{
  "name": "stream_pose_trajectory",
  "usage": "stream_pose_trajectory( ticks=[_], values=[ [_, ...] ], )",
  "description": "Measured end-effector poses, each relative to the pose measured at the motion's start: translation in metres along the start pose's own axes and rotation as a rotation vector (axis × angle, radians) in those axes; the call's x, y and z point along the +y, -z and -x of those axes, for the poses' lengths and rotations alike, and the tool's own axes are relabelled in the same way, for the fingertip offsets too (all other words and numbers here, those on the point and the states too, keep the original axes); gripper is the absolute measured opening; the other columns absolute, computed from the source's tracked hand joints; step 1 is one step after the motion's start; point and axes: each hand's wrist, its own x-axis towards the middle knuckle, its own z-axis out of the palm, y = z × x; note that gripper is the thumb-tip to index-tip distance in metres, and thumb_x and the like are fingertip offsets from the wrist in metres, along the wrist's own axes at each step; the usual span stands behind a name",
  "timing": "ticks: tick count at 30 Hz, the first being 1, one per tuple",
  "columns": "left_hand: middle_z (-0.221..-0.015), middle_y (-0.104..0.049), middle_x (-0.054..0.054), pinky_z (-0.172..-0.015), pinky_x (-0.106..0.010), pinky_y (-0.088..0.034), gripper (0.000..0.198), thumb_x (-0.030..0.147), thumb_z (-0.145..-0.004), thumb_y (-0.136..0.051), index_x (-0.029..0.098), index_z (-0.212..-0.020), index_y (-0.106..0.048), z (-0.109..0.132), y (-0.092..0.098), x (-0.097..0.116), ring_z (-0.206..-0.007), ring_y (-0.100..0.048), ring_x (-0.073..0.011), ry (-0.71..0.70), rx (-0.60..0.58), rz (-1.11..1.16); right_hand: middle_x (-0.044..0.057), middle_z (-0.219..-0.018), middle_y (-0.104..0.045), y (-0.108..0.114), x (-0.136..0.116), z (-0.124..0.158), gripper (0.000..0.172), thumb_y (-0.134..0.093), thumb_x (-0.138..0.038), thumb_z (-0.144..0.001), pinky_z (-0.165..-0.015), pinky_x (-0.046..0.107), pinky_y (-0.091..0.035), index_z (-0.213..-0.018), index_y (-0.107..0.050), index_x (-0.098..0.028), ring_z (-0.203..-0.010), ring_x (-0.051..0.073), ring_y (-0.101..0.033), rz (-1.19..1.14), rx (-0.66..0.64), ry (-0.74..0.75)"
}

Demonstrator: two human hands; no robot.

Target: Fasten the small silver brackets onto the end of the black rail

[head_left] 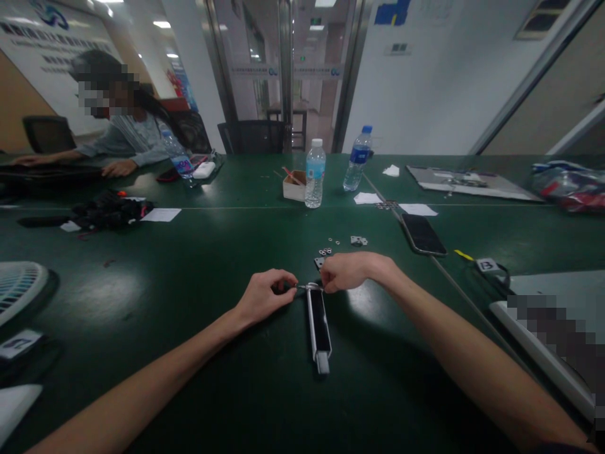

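Note:
A long, narrow white device with a black face lies on the green table, a light grey tab sticking out of its near end. At its far end, thin metal parts run crosswise. My left hand comes in from the left, thumb and forefinger pinched on a thin metal pin. On the other side my right hand is closed with bent fingers at the device's far right corner. Whatever its fingertips hold is hidden. Just beyond it lie a small dark plate and several small rings.
A metal bracket lies farther back. Bottles and a small box stand beyond. A phone is at right, near a white laptop-like slab. Black cables lie at left; another person sits across the table.

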Motion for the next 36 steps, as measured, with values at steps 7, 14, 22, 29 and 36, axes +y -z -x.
stream_pose_trajectory(
  ticks=[7,14,22,29,36],
  values=[
    [-0.076,-0.063,0.000,-0.058,-0.025,-0.044,0.013,0.020,-0.080,-0.062,0.018,-0.092,-0.068,0.000,0.000,0.002,-0.065,-0.055,-0.0138,-0.009,-0.005,0.008,0.004,-0.078,-0.065,0.001,-0.004,0.001,0.015,-0.060,-0.026,-0.079,-0.055,0.029,-0.039,-0.085,-0.070,-0.016,-0.067,0.017,-0.058,0.040,-0.012,0.009],
    [-0.078,-0.065,0.000,-0.060,-0.025,-0.044,0.014,0.022,-0.083,-0.061,0.019,-0.094,-0.069,-0.001,0.001,0.000,-0.066,-0.056,-0.0143,-0.032,-0.047,-0.014,0.003,-0.078,-0.065,0.000,-0.002,0.001,0.014,-0.062,-0.026,-0.078,-0.054,0.027,-0.039,-0.085,-0.070,-0.017,-0.066,0.015,-0.057,0.010,0.010,0.020],
    [-0.086,-0.069,-0.001,-0.066,-0.029,-0.046,0.018,0.024,-0.085,-0.062,0.021,-0.101,-0.068,0.000,0.001,-0.001,-0.071,-0.059,-0.0158,-0.048,-0.070,-0.068,0.004,-0.088,-0.067,0.001,-0.003,0.001,0.018,-0.060,-0.028,-0.082,-0.060,0.029,-0.042,-0.091,-0.070,-0.017,-0.074,0.016,-0.059,-0.010,0.021,0.041],
    [-0.083,-0.066,0.000,-0.067,-0.030,-0.046,0.012,0.027,-0.084,-0.062,0.019,-0.093,-0.064,-0.001,0.000,-0.001,-0.071,-0.059,-0.0164,-0.020,-0.061,-0.062,0.003,-0.090,-0.067,0.003,0.012,-0.003,0.021,-0.066,-0.031,-0.077,-0.062,0.029,-0.042,-0.093,-0.069,-0.018,-0.077,0.017,-0.060,-0.061,-0.031,0.042],
    [-0.080,-0.064,0.001,-0.067,-0.030,-0.044,0.011,0.028,-0.085,-0.061,0.020,-0.092,-0.065,-0.001,-0.002,-0.007,-0.069,-0.056,-0.0159,-0.053,-0.076,-0.116,0.002,-0.083,-0.066,0.000,0.006,-0.004,0.013,-0.064,-0.026,-0.078,-0.059,0.027,-0.040,-0.087,-0.069,-0.018,-0.072,0.015,-0.058,-0.058,-0.008,0.083]
  ],
)
